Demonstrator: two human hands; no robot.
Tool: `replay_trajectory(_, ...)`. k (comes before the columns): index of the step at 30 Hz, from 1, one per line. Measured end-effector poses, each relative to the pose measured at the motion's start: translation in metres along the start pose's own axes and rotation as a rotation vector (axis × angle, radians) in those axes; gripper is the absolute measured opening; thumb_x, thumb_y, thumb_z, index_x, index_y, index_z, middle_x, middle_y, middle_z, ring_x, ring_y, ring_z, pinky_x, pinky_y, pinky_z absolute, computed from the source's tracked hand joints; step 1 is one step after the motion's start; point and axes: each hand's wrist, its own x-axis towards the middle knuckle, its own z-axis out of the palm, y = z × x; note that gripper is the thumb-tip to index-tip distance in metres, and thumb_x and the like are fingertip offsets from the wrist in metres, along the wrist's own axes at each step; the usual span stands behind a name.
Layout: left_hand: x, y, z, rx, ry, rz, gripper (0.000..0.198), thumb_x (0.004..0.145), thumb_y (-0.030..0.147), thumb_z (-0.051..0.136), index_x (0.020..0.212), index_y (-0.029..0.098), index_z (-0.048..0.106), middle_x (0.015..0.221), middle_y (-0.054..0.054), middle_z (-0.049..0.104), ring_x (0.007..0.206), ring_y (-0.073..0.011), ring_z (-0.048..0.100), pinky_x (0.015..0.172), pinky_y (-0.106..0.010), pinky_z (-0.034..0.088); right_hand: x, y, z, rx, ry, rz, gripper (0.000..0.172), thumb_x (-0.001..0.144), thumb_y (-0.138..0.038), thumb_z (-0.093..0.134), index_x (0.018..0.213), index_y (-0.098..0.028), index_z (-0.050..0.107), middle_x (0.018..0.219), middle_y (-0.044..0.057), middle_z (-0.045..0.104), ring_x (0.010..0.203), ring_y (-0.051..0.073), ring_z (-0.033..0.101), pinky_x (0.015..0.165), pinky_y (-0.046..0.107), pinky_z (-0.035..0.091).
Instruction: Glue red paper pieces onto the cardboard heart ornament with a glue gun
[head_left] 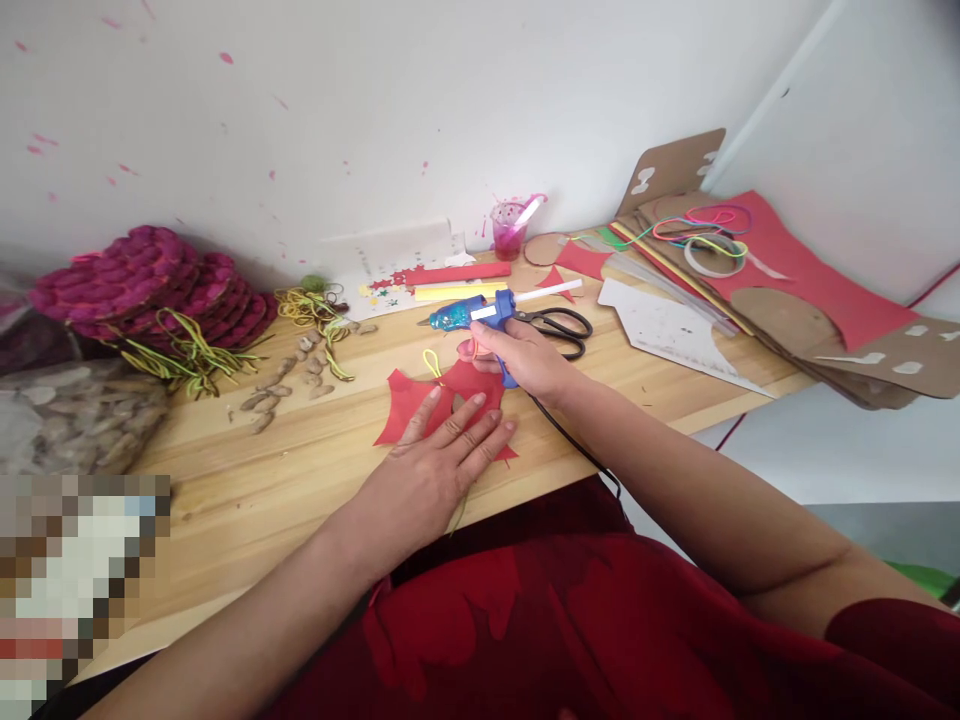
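Observation:
My left hand (431, 465) lies flat, fingers spread, pressing on a red paper cutout (405, 405) on the wooden table. A small yellow cord loop (430, 361) sticks out from the cutout's far edge. My right hand (534, 358) is wrapped round the handle of a blue glue gun (491, 313), just beyond the cutout. The gun's nozzle points left, and a white glue stick (551, 288) juts from its back. Black-handled scissors (576, 322) lie right behind my right hand.
To the left are stacked magenta woven rounds (150, 265), loose peanuts (270, 395) and a bag of peanuts (82, 415). Red and yellow paper strips (461, 292) and a pink-stained cup (509, 232) stand at the back. Cardboard with red paper (817, 265) fills the right.

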Motion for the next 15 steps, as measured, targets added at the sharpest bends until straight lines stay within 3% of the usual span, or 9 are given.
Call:
replay_trajectory(10,-0.0056,0.0094,0.0061,-0.078,0.01,-0.076,0.072,0.098,0.006,0.034,0.163,0.019,0.007,0.163,-0.009,0.036,0.155,-0.0301,0.022,0.125,-0.062,0.006,0.0018,0.0018,-0.0001,0.03,-0.014,0.006,0.02,0.091,-0.041,0.068,0.091,-0.021,0.067,0.093,0.005,0.074,0.096,0.017,0.071,0.088,0.029,0.057)
replay_trajectory(15,-0.0067,0.001,-0.0006,-0.098,0.068,-0.088,0.073,0.101,0.011,0.039,0.163,0.022,0.003,0.162,-0.011,0.039,0.154,-0.0277,0.024,0.124,-0.064,0.002,0.0027,0.0039,-0.0005,0.03,-0.016,-0.001,0.022,0.09,-0.042,0.069,0.092,-0.02,0.069,0.094,0.005,0.075,0.096,0.018,0.071,0.088,0.029,0.057)
